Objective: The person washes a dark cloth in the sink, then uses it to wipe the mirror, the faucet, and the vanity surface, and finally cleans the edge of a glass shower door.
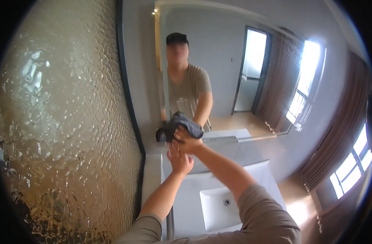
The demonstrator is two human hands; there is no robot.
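My right hand (187, 141) is closed on a dark grey cloth (178, 122), pressing it against the lower left part of a wall mirror (218, 73). The cloth is bunched, and a fold hangs to the left of the fingers. Just below, my left hand (181, 162) reaches up with its fingers stretched toward the cloth's lower edge and the thumb apart. Its fingertips lie close to my right hand; whether they touch the cloth I cannot tell. My reflection in the mirror shows behind the cloth.
A white washbasin (220, 209) with a drain sits in the counter beneath my arms. Textured glass (72, 122) in a dark frame (131, 101) stands close on the left. Brown curtains (336, 138) and a bright window (352, 162) are at the right.
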